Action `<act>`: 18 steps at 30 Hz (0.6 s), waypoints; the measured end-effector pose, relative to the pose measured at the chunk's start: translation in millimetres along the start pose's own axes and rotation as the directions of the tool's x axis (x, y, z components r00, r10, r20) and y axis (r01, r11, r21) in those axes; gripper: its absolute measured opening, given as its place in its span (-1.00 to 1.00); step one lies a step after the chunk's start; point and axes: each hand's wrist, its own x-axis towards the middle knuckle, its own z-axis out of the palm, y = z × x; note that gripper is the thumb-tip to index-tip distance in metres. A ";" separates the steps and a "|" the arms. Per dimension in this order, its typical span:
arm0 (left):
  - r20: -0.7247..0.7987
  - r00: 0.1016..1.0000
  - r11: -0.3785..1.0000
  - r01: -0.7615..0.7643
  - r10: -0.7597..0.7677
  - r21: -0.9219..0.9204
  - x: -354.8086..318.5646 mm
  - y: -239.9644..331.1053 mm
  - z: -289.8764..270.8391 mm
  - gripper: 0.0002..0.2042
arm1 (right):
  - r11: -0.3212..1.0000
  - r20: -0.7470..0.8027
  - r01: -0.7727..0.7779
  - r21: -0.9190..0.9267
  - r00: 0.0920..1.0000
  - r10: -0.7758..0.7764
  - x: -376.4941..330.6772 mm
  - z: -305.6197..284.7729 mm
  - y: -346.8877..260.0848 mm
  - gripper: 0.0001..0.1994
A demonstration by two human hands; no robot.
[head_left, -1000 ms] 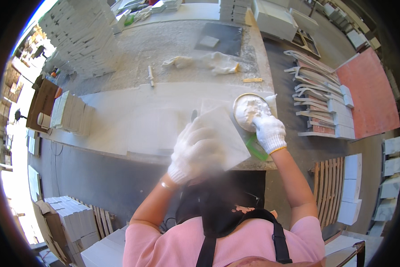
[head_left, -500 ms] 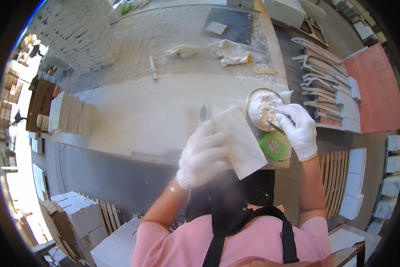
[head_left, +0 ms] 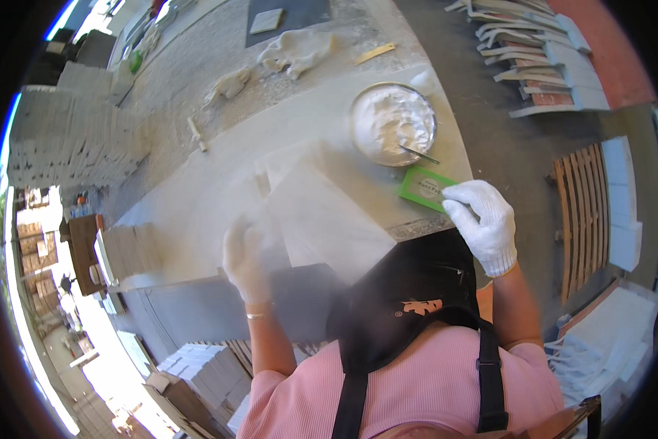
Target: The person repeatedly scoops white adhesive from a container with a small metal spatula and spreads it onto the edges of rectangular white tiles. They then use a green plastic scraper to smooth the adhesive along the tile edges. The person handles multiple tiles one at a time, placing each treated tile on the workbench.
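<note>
A white marble-like tile (head_left: pixel 333 219), blurred, lies at the table's front edge, its near corner reaching past the edge toward my apron. My left hand (head_left: pixel 245 260), in a white glove, is beside the tile's left edge; motion smears its fingers. My gloved right hand (head_left: pixel 484 227) is closed, thumb and forefinger pinching the right end of a green sanding pad (head_left: pixel 420 192) that lies on the table. Just beyond the pad stands a round metal bowl (head_left: pixel 354 139) of white paste (head_left: pixel 393 121). A thin metal spatula (head_left: pixel 420 154) rests in the paste, its handle over the rim.
On the far table lie crumpled white gloves (head_left: pixel 296 53), a yellow strip (head_left: pixel 375 53) and a small white stick (head_left: pixel 196 134). Tile stacks (head_left: pixel 73 139) fill the far left. A slatted pallet (head_left: pixel 584 219) with white slabs stands right; curved white pieces (head_left: pixel 519 44) lie beyond.
My right hand has left the spatula in the bowl and moved to the green pad. The tile is lower, and my left hand has drawn away left. The view has turned.
</note>
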 end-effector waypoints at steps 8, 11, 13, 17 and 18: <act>0.009 0.894 0.689 -0.351 0.447 0.634 62.6 -29.7 -6.7 -0.70 | 0.945 0.087 -0.319 0.069 0.946 0.312 -20.9 -21.9 45.7 -0.84; 0.043 0.874 0.677 -0.404 0.483 0.615 67.3 -30.4 10.7 -0.70 | 0.925 0.112 -0.360 0.123 0.931 0.347 -17.0 -25.5 52.8 -0.82; 0.101 0.901 0.732 -0.404 0.421 0.549 64.9 -31.1 22.0 -0.73 | 0.912 0.097 -0.397 0.103 0.917 0.388 -14.7 -23.3 49.5 -0.82; 0.239 0.866 0.689 -0.496 0.440 0.528 63.5 -36.4 41.5 -0.75 | 0.930 0.133 -0.351 0.114 0.933 0.335 -14.4 -8.4 27.0 -0.83; 0.249 0.850 0.670 -0.522 0.465 0.528 64.3 -38.3 45.4 -0.76 | 0.934 0.136 -0.324 0.148 0.943 0.305 -15.6 -2.8 19.9 -0.83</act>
